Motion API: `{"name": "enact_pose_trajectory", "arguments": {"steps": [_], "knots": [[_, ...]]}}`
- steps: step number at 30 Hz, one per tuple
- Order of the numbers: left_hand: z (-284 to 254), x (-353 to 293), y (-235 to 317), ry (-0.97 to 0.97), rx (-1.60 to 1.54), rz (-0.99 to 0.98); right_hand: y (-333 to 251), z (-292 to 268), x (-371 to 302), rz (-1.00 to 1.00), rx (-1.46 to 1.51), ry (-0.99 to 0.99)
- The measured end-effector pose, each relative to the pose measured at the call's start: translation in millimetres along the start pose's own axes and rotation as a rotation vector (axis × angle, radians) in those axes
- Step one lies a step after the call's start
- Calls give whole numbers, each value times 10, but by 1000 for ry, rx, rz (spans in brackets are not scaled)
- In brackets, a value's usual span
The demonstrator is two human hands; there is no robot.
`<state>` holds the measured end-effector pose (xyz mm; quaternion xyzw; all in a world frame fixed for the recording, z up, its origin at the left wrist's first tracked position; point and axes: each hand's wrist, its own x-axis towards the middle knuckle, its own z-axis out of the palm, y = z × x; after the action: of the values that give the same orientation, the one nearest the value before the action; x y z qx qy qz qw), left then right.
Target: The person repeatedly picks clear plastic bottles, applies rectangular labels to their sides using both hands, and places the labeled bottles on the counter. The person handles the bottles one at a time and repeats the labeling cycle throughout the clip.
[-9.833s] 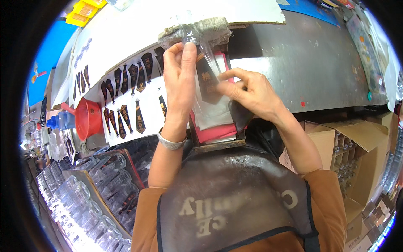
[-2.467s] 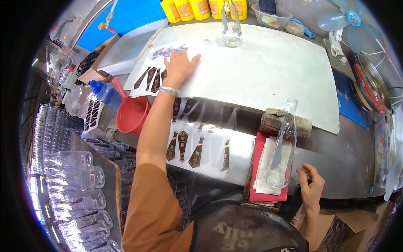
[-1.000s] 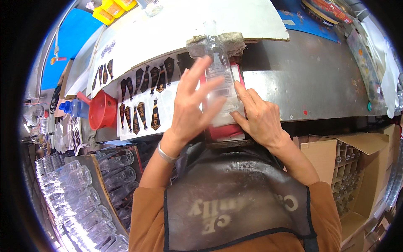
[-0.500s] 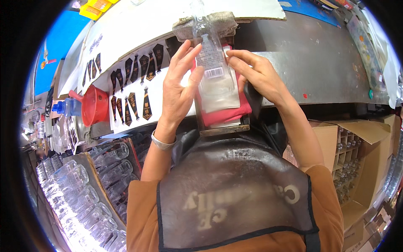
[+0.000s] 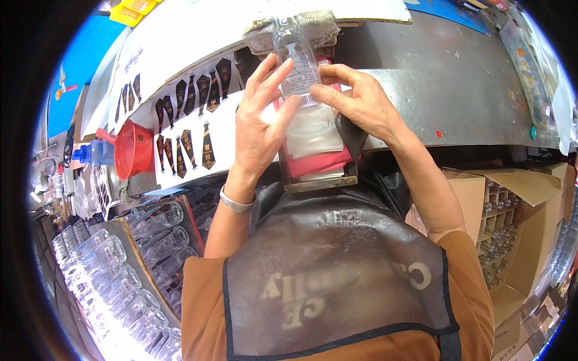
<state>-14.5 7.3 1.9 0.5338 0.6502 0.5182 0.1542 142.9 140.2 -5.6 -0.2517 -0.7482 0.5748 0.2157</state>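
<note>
A clear glass bottle (image 5: 295, 51) lies on its back with its neck pointing away from me, over a wooden cradle (image 5: 319, 183) padded with pink cloth (image 5: 319, 163) and a whitish cloth. Small print and a barcode show on its upper side. Along the bottle's left side my left hand (image 5: 260, 114) grips it with thumb and fingertips, the fingers somewhat spread. My right hand (image 5: 361, 99) holds the right side, its thumb pressed on the printed area and the other fingers partly hidden. A folded grey cloth (image 5: 322, 30) supports the neck end.
Dark tie-shaped labels (image 5: 205, 90) lie in rows on a white sheet at left, near a red plastic scoop (image 5: 133, 150). Racked glass bottles (image 5: 126, 289) stand lower left. An open divided carton (image 5: 524, 240) of bottles sits at right, below a metal tabletop (image 5: 421, 78).
My right hand has shifted left and inward, its thumb now on the printed side. The bottle has moved slightly away from me, and the barcode is now partly covered.
</note>
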Motion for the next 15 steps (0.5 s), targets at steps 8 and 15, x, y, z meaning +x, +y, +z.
{"name": "enact_pose_trajectory", "arguments": {"steps": [8,15], "knots": [[1,11,13,-7,25,-4,368,-247,44,241,494,159],[-3,8,12,-2,32,3,339,-315,-41,161,807,219]]}}
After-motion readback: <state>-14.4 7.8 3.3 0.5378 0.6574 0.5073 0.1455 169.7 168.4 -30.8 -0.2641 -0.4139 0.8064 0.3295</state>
